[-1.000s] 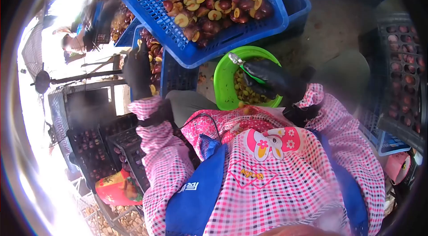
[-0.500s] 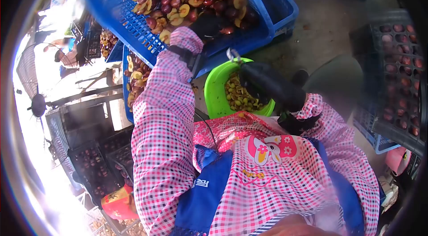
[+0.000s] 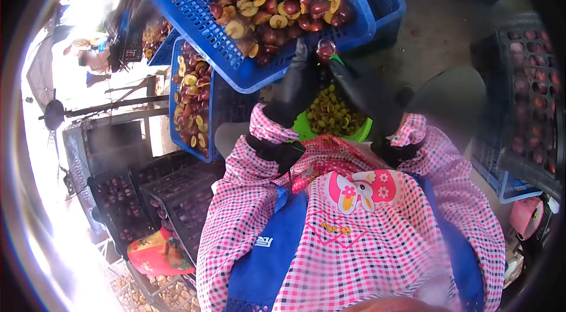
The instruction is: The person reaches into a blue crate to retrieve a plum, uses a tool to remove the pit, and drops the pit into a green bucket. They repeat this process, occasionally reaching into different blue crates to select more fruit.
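In black gloves, my two hands meet above a bright green bucket (image 3: 303, 128). A dark red plum (image 3: 325, 48) sits between them, with a shiny metal loop around its top. My left hand (image 3: 296, 79) closes on the plum from the left, though its thumb is hard to see. My right hand (image 3: 367, 86) is wrapped around a small tool with a metal loop and green handle (image 3: 337, 59); most of the handle is hidden. Yellow-green fruit scraps (image 3: 332, 110) lie in the bucket. Just beyond, a tilted blue crate (image 3: 203, 26) holds many halved plums (image 3: 277, 2).
Another blue crate of cut plums (image 3: 191, 99) stands at the left. Dark crates of whole plums (image 3: 177, 203) lie lower left. At the right, a black tray of plums (image 3: 533, 88) rests over a blue crate (image 3: 498, 179). A person (image 3: 94, 59) is far left.
My left hand has come back from the crate of plums to meet my right hand over the bucket. A plum now shows at the tool's metal loop.
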`<state>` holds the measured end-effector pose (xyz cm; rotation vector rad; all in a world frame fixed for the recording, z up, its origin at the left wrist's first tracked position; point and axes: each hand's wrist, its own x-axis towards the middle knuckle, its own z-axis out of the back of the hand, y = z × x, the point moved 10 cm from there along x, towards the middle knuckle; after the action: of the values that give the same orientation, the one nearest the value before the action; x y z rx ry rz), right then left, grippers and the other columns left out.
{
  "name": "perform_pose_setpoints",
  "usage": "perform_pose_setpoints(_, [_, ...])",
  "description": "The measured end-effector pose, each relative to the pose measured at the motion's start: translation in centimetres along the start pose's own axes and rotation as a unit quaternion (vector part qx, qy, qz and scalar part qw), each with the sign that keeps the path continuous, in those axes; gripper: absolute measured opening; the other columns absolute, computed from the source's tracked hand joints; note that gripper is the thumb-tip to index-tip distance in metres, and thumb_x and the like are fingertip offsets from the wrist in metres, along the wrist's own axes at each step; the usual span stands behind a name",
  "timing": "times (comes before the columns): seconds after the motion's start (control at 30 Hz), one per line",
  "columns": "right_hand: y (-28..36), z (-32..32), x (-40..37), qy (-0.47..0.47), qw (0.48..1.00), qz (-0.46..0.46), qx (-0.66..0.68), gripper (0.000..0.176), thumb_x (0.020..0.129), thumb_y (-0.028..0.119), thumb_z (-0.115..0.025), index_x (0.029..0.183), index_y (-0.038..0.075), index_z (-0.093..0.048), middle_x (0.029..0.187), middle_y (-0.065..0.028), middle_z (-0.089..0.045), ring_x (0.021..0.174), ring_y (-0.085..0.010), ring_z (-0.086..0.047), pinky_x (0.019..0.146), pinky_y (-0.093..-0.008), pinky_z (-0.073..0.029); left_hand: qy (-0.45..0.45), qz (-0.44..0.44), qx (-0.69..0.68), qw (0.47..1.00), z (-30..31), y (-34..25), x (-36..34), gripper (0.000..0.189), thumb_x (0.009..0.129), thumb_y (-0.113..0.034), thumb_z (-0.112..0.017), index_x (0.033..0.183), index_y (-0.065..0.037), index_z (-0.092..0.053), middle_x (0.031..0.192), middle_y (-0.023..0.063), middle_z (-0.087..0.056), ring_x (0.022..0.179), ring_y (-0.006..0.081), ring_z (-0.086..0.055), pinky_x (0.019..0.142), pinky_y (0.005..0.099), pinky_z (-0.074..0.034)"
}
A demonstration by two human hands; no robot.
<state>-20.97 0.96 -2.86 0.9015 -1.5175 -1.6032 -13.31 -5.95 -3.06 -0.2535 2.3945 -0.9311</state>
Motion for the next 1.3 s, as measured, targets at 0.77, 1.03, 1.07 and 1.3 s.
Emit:
perform_pose_setpoints(0.77, [1.1,-1.4,-0.9,0.088,0.992,-0.006,-0.088,0.036,0.093,0.04,-0.054,0.098,0.005,-0.062,0.082,-0.0159,-0.064,0.076,-0.0317,-0.064,0.068,-0.0414,-0.047,-0.198,-0.072,0.068,0.975,2.4,-0.6,-1.9,0.063,0.094,-0.063,-0.034,0.104,-0.007,-0.06,0.084,0.0041,-0.066,0.056,0.0073,-0.052,0.045,0.0213,-0.035])
perform_pose_setpoints(1.03, [1.4,-1.7,-0.9,0.1,0.991,0.003,-0.087,0.036,0.09,0.038,-0.06,0.096,0.003,-0.063,0.088,-0.0184,-0.065,0.082,-0.0372,-0.062,0.07,-0.0419,-0.048,-0.2,-0.116,0.178,0.956,2.9,-1.2,-2.0,0.068,0.09,-0.068,-0.035,0.098,-0.006,-0.063,0.079,0.0041,-0.067,0.055,0.0081,-0.054,0.045,0.0206,-0.037])
perform_pose_setpoints(1.07, [1.5,-1.7,-1.0,0.1,0.991,0.003,-0.087,0.036,0.09,0.038,-0.06,0.096,0.003,-0.063,0.088,-0.0184,-0.065,0.082,-0.0372,-0.062,0.07,-0.0419,-0.048,-0.199,-0.116,0.178,0.957,2.8,-1.2,-2.0,0.068,0.09,-0.068,-0.035,0.098,-0.006,-0.063,0.079,0.0041,-0.067,0.055,0.0081,-0.054,0.045,0.0206,-0.037])
perform_pose_setpoints(1.3, [2.1,-1.6,-1.3,0.089,0.989,0.029,-0.117,0.037,0.091,0.039,-0.059,0.096,0.002,-0.063,0.085,-0.0181,-0.064,0.079,-0.0383,-0.062,0.069,-0.0429,-0.048,-0.16,-0.181,0.208,0.948,0.3,-2.9,-1.9,0.076,0.091,-0.069,-0.03,0.092,-0.001,-0.062,0.079,0.0106,-0.066,0.067,0.016,-0.061,0.06,0.0262,-0.048])
